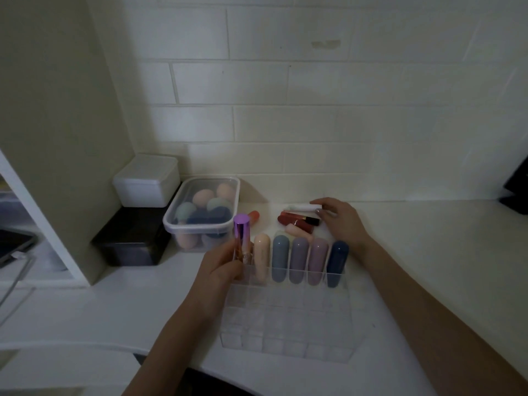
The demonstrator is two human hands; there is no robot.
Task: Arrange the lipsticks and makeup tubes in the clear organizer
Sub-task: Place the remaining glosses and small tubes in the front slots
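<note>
Countertop point(414, 252) in white carries the clear acrylic grid organizer point(285, 324), which sits in front of us. We count five capsule-shaped tubes standing upright in its back row, left to right: one peach tube point(261, 260), one grey-blue tube point(280, 257), one lavender tube point(299, 258), one pink-mauve tube point(318, 260) and one navy tube point(337, 261). The nearer rows of cells hold nothing.

Our left hand point(220, 270) grips one purple-capped lipstick with a gold lower body point(242, 241), fingers closed around its lower half, holding it upright at the leftmost end of the back row, just beside the peach tube. We cannot tell whether its base is already inside a cell.

Our right hand point(340, 221) reaches behind the organizer, fingers partly curled, fingertips touching one white tube point(303, 207) lying on its side. We cannot tell whether the grip is closed on it.

Behind the organizer, loose on the countertop, we count one red gloss tube with a black cap point(300, 219), one dark red lipstick point(297, 227), one pale pink tube point(294, 231) and one orange-capped item point(253, 215).

To the left stands one clear lidded plastic box point(200, 224) of coloured makeup sponges, one black box point(134, 241) and one white box point(147, 181) stacked on it.
</note>
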